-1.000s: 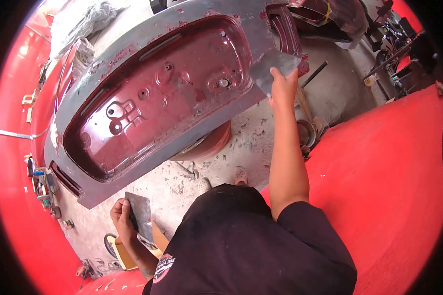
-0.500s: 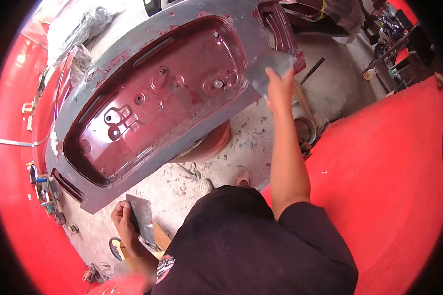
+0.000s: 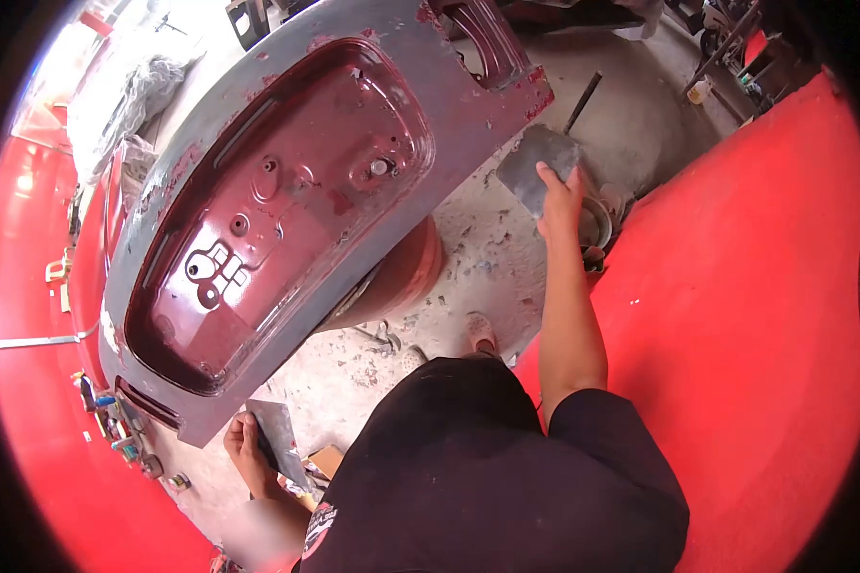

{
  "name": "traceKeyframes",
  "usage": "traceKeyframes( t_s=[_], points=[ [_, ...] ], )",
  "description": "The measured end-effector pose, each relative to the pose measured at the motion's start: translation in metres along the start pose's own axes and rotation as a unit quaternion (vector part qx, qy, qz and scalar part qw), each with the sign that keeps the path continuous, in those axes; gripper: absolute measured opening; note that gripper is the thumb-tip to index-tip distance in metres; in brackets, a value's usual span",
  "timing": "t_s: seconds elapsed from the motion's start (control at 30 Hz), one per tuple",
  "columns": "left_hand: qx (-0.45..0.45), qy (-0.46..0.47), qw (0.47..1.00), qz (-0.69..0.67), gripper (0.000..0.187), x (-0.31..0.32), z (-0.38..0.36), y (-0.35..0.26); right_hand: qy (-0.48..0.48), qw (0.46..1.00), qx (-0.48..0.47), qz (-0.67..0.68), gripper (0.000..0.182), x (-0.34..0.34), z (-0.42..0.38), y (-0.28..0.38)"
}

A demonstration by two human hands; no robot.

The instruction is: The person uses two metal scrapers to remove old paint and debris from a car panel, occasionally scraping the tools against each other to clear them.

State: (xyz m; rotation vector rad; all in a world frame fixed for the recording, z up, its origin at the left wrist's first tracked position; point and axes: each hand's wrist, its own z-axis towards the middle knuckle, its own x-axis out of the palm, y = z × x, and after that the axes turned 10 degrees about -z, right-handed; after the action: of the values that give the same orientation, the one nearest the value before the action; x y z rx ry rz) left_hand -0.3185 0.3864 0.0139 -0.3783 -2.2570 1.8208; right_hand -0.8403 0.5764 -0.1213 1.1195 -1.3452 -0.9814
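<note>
My right hand (image 3: 560,202) is stretched forward, its fingers closed on a dark grey, flat, squarish sheet (image 3: 533,164). The sheet is past the right edge of a car trunk lid (image 3: 306,234), over the floor. At the lower left, my left hand (image 3: 246,449) pinches a lighter grey flat plate (image 3: 279,437) with a dark strip along one side, just below the lid's near corner. Dull grey covers the lid's border, with chipped maroon patches; its recessed middle is glossy maroon with several holes.
The lid lies over a reddish drum (image 3: 401,282). Red car body panels (image 3: 717,353) curve along the right and left (image 3: 38,420). Cans and bottles (image 3: 119,435) stand at the left, clear plastic sheeting (image 3: 139,95) at the back left. A dark rod (image 3: 584,103) sticks up beyond my right hand.
My right hand has drawn the dark grey sheet off the lid's right end, down and toward me. My left hand still holds its plate. The lid appears shifted left as the view turned.
</note>
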Motion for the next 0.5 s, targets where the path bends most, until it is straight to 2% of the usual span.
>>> traceKeyframes(
  t_s=[0.13, 0.2, 0.23, 0.33, 0.37, 0.47, 0.5],
  points=[
    [0.013, 0.011, 0.999, 0.037, 0.021, 0.013, 0.005, -0.015, 0.057, 0.998, 0.011, -0.031, 0.052, 0.013, 0.021, -0.002],
    [0.014, 0.009, 0.999, 0.047, 0.021, 0.019, 0.006, -0.017, -0.018, 0.993, -0.050, -0.108, 0.051, 0.037, 0.028, -0.014],
    [0.013, 0.005, 0.998, 0.054, 0.021, 0.021, 0.006, -0.017, 0.011, 0.992, -0.089, -0.094, 0.048, 0.050, 0.024, -0.008],
    [-0.002, 0.030, 0.999, 0.041, 0.020, 0.027, 0.002, -0.020, 0.015, 0.998, -0.041, -0.044, 0.047, 0.054, 0.010, 0.024],
    [0.009, 0.003, 0.999, 0.049, 0.020, 0.026, 0.000, -0.017, -0.019, 0.997, -0.048, -0.052, 0.047, 0.047, 0.018, 0.007],
    [0.011, -0.013, 1.000, 0.021, 0.018, 0.023, -0.003, -0.008, -0.009, 1.000, -0.015, 0.008, 0.047, 0.058, 0.016, 0.001],
    [0.013, -0.015, 1.000, 0.025, 0.018, 0.025, -0.002, -0.009, -0.022, 0.998, -0.057, -0.032, 0.046, 0.073, 0.018, 0.003]
  ],
)
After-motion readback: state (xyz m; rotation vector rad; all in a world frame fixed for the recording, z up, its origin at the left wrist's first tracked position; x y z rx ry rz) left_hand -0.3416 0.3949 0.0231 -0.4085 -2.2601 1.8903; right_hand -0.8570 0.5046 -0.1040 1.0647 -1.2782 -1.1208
